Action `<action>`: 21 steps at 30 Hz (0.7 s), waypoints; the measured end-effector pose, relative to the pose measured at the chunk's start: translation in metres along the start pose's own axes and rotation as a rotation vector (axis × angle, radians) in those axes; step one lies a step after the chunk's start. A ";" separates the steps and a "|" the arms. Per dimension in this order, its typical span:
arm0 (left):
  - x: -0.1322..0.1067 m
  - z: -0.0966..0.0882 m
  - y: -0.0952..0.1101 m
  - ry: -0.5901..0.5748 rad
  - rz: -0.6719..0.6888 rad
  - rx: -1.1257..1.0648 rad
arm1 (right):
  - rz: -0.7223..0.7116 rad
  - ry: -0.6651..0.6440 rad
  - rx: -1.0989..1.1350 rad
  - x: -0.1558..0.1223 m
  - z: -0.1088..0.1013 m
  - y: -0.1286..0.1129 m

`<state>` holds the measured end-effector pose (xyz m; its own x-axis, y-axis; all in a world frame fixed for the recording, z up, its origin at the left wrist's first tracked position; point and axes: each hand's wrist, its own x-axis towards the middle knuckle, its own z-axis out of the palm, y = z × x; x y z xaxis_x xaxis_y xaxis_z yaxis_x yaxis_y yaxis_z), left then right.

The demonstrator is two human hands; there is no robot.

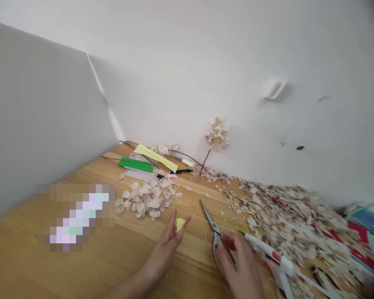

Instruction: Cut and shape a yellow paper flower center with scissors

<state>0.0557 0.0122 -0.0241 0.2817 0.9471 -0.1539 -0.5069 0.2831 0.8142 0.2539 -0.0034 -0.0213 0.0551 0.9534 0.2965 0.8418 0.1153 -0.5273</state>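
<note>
Pinching a small yellow piece (pixel 180 224) in the left hand (pixel 168 241), fingers closed around it, low over the desk (pixel 112 257). Resting the right hand (pixel 241 265) on the scissors (pixel 216 236), fingers curled loosely by the handles, hard to tell if really gripping. Lying flat, just right of the yellow piece, blades pointing up and away toward the wall. Sitting nearby: a petal pile (pixel 148 199) and a glue gun (pixel 276 263).

A left hand (pixel 168 243) pinches a small yellow piece (pixel 180 224) over a wooden table (pixel 112 265), while the right hand (pixel 241 265) rests on metal scissors (pixel 213 228). A white glue gun (pixel 276 263) lies beside scattered pale petals (pixel 146 199).
</note>
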 end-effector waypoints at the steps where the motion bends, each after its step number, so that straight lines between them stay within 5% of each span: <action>1: -0.003 0.003 0.003 -0.003 0.015 0.022 | 0.035 -0.033 0.227 -0.001 0.003 -0.011; 4: -0.010 0.009 0.012 -0.009 0.037 0.084 | 0.133 -0.116 0.736 -0.003 0.019 -0.046; 6: -0.013 0.010 0.015 -0.019 0.047 0.101 | 0.155 -0.184 0.887 -0.001 0.030 -0.063; 10: -0.010 0.009 0.013 0.021 0.066 0.105 | 0.170 -0.178 0.928 0.006 0.044 -0.076; 15: -0.002 0.008 0.005 0.137 0.036 0.106 | 0.219 -0.118 0.909 0.010 0.052 -0.064; 21: 0.006 -0.009 0.023 0.381 0.170 0.091 | 0.273 0.067 0.768 0.025 0.019 -0.031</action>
<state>0.0382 0.0256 -0.0119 -0.1296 0.9722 -0.1948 -0.4417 0.1193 0.8892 0.2188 0.0218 -0.0132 0.2573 0.9597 0.1129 0.1925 0.0636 -0.9792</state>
